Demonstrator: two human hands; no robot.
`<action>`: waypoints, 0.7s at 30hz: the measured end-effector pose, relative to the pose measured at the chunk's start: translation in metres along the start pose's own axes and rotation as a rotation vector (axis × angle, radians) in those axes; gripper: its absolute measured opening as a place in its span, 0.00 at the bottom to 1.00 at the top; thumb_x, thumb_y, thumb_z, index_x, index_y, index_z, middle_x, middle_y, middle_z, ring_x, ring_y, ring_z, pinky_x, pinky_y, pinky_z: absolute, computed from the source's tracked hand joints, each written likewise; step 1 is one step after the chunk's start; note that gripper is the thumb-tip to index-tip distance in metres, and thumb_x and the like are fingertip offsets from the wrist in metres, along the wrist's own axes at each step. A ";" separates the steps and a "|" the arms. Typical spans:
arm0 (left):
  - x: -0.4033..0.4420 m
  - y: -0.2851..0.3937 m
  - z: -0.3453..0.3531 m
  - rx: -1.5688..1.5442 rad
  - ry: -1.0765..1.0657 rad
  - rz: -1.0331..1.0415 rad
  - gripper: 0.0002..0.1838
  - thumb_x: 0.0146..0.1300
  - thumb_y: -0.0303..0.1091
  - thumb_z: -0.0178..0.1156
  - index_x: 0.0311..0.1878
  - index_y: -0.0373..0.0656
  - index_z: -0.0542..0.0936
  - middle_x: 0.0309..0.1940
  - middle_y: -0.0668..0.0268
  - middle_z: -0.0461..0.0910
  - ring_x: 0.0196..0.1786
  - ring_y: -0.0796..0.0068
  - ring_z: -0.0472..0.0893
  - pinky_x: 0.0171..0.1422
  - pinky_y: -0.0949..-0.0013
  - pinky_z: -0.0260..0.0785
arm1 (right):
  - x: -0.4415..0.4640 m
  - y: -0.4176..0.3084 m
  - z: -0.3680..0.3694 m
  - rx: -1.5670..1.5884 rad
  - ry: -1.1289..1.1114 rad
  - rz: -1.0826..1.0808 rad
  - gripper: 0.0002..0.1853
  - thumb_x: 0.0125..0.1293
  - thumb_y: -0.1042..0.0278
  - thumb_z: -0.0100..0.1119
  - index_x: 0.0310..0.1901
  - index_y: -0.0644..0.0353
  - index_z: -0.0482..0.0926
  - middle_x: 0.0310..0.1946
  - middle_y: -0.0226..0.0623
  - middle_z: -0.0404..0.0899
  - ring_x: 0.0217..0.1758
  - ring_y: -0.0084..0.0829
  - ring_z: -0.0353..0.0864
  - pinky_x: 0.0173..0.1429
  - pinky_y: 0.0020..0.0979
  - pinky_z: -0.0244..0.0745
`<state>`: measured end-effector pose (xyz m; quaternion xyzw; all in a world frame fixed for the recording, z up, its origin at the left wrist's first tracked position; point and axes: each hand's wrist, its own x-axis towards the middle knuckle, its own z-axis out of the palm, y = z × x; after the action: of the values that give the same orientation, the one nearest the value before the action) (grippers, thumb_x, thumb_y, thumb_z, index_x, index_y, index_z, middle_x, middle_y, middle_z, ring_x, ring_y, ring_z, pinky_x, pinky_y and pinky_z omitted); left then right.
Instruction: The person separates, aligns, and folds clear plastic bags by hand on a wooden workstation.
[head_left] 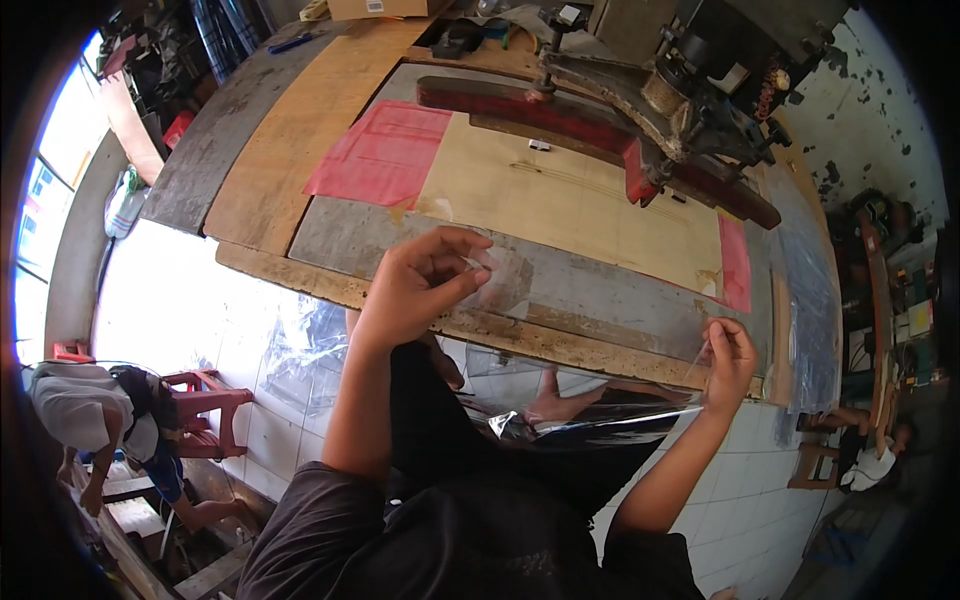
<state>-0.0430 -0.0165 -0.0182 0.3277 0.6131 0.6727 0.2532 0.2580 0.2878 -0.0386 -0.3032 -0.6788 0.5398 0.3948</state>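
A clear, glossy plastic sheet [610, 415] hangs over my lap in front of the table edge, catching reflections. My right hand [731, 362] pinches its right side just beyond the table's front right corner. My left hand [428, 278] is raised over the front edge of the table, thumb and fingers closed on a clear corner of the sheet. The stretch between my hands is so transparent that its outline is hard to follow. Beyond my hands, a yellowish sheet [580, 200] with pink-red end pieces [380, 152] lies flat on the grey work surface [350, 232].
A machine head with a dark red bar [490, 97] stands over the yellowish sheet. Clear plastic [812, 330] lies along the right side. On the left, a person [125, 420] bends near a red stool [215, 405]; another person [868, 465] sits far right. A cardboard box [378, 8] is at the back.
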 end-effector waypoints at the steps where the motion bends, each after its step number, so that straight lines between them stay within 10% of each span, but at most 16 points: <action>1: 0.000 -0.001 0.000 0.000 0.001 0.002 0.18 0.69 0.22 0.69 0.61 0.35 0.82 0.43 0.69 0.85 0.42 0.88 0.83 0.47 0.79 0.71 | 0.000 0.000 0.001 -0.015 0.009 -0.006 0.09 0.74 0.68 0.69 0.48 0.65 0.86 0.35 0.28 0.83 0.35 0.15 0.75 0.40 0.20 0.67; 21: 0.000 -0.001 -0.002 0.002 -0.048 0.076 0.23 0.68 0.17 0.62 0.66 0.34 0.76 0.47 0.62 0.87 0.47 0.80 0.85 0.54 0.74 0.74 | -0.003 -0.004 0.006 -0.056 0.023 -0.031 0.09 0.74 0.67 0.68 0.48 0.65 0.87 0.35 0.27 0.83 0.34 0.15 0.75 0.40 0.20 0.67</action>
<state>-0.0446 -0.0176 -0.0192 0.3668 0.5948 0.6732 0.2418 0.2544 0.2810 -0.0363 -0.3099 -0.6935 0.5110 0.4023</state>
